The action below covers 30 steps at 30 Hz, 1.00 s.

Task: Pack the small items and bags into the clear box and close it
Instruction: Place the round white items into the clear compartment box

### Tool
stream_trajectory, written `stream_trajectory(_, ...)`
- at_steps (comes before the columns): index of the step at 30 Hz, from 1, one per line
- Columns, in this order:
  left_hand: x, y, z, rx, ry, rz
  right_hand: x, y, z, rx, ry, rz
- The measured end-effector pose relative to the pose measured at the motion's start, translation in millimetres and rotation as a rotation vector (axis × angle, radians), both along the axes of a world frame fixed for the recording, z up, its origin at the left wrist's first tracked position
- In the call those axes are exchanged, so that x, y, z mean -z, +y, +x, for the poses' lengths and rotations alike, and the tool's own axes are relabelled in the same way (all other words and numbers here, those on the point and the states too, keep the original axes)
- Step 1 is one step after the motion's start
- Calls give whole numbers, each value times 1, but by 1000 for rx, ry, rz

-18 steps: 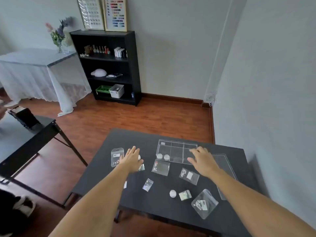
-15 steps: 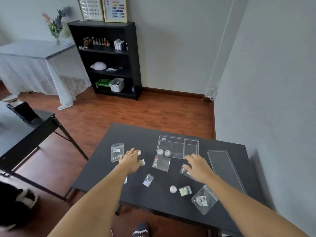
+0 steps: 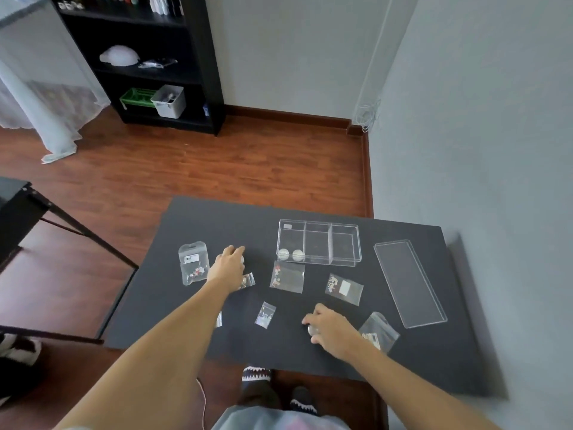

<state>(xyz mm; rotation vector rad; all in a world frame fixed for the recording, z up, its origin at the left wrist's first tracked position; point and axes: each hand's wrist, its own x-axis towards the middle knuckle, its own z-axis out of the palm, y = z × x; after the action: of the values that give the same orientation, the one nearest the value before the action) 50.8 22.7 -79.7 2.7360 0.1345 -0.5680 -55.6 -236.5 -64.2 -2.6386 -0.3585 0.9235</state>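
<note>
The clear box (image 3: 319,242) stands open at the table's far middle, with two white round items (image 3: 290,255) in its left compartment. Its flat lid (image 3: 409,282) lies to the right. My left hand (image 3: 228,268) has its fingers closed over a small white round item (image 3: 242,259), left of the box. My right hand (image 3: 330,330) grips another white round item (image 3: 311,329) near the front edge. Small clear bags lie around: a hanging-tab bag (image 3: 193,266), a square bag (image 3: 287,276), a labelled bag (image 3: 344,288), a tiny bag (image 3: 265,315) and one (image 3: 379,332) partly under my right hand.
The black table (image 3: 356,361) stands against the grey wall on the right. Two more tiny bags (image 3: 249,280) (image 3: 219,319) are half hidden by my left hand and arm. A second black table (image 3: 18,197) stands at left and a black shelf (image 3: 145,57) at the back.
My right hand has drawn back from the box to the front of the table and closed on the white round item. My left hand stayed by its item. The view tilted down.
</note>
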Motion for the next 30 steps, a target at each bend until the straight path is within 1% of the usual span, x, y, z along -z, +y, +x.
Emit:
stream_trajectory(4,13,9,11,82,-40,47,4,1,3,-6,-10,82)
stream_trajectory(7,18,14,19,120,-96,4,2,0,8,100,-47,70)
stream_trajectory(11,19,17,26,143,-151,-104,0,5,13,256,-89,129)
stream_trajectory(17,7,16,30,74,-93,-294,-3,11,24,489,-157,260)
stream_trajectory(22,-15,-3,48,187,-226,-514,-11,14,29,551,-256,305)
stream_trajectory(24,-26,-20,60,248,-261,-556,-14,14,28,557,-273,297)
stream_trajectory(25,-31,-29,66,279,-261,-552,-14,13,27,559,-277,295)
stream_trajectory(27,-38,-45,79,354,-238,-477,-15,10,24,562,-285,300)
stream_trajectory(28,-39,-53,85,397,-215,-406,-17,9,22,560,-290,294)
stream_trajectory(30,-39,-64,94,503,-162,-204,-20,6,19,557,-301,271)
